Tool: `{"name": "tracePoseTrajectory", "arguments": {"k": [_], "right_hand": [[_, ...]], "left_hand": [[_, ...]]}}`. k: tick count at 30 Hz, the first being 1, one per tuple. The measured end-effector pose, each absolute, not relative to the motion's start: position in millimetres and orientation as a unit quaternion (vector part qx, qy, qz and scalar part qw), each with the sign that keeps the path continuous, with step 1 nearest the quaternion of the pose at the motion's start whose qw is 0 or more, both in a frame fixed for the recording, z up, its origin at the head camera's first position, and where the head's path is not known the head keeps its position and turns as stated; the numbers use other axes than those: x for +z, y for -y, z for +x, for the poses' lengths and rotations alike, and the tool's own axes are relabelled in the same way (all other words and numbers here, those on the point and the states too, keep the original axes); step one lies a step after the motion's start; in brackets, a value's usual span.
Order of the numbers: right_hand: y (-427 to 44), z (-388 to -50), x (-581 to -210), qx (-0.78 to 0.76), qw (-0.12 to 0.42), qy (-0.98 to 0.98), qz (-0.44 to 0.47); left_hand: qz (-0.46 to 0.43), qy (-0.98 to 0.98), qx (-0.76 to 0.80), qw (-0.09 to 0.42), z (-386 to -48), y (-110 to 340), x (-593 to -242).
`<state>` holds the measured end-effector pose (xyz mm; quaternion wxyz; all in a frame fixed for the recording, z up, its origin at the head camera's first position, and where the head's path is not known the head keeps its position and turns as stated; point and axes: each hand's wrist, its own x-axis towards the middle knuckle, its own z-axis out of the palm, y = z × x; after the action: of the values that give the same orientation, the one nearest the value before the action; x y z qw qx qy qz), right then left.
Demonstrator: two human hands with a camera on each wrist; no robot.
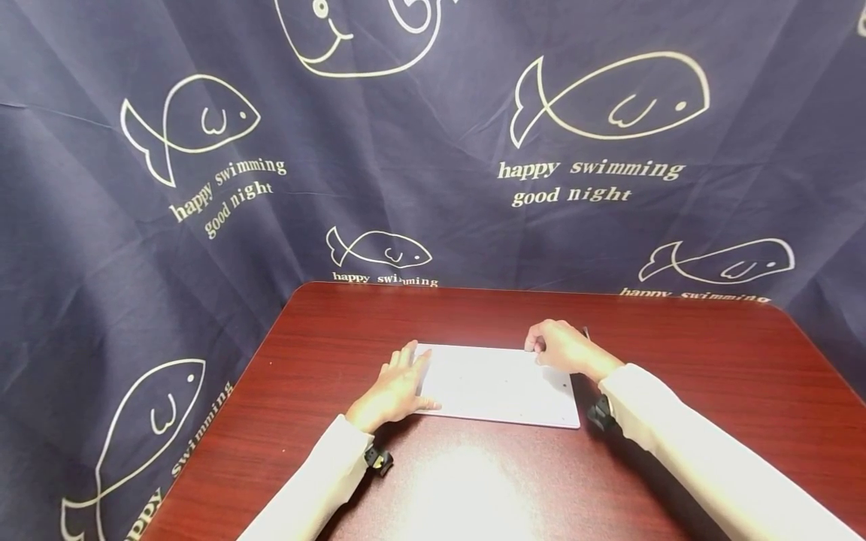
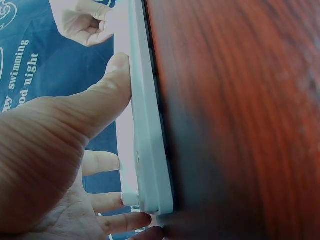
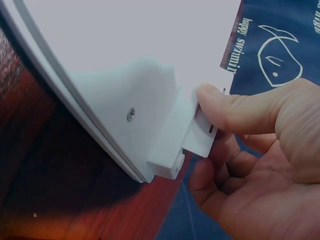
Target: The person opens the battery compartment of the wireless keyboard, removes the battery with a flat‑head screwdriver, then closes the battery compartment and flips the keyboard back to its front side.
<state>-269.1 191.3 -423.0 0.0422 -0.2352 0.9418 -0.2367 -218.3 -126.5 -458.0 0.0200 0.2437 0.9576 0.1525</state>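
Observation:
A white keyboard (image 1: 497,387) lies face down on the table, its plain back up; black key edges show underneath in the left wrist view. My left hand (image 1: 399,383) rests on its left end with fingers spread. The left thumb (image 2: 112,82) touches the near edge, while other fingertips reach the back and end. At the far right corner my right hand (image 1: 564,347) pinches a small white slotted piece (image 3: 200,137) between thumb and fingers. That piece sits at the raised ridge (image 3: 170,145) along the far edge; whether it is detached, I cannot tell.
The red-brown wooden table (image 1: 325,361) carries the keyboard near its middle. A thin dark thing (image 1: 585,331) shows just behind the right wrist, its kind unclear. A dark blue curtain (image 1: 433,150) with fish drawings hangs behind the table's far edge.

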Motion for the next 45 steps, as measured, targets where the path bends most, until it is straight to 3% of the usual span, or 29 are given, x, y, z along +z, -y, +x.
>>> {"name": "tracePoseTrajectory", "arguments": {"k": [12, 32, 45], "right_hand": [[-200.6, -273.6, -432.5, -0.244, 0.013, -0.924, -0.293], [-202.4, -304.1, -436.6, -0.289, 0.068, -0.933, -0.203], [-207.2, -305.1, -436.1, -0.299, 0.041, -0.937, -0.176]], "left_hand": [[0.241, -0.959, 0.151, 0.022, -219.6, 127.0, -460.0], [0.244, -0.958, 0.152, 0.020, -218.0, 125.3, -457.1], [0.246, -0.957, 0.153, 0.012, -218.3, 127.2, -457.7]]}}
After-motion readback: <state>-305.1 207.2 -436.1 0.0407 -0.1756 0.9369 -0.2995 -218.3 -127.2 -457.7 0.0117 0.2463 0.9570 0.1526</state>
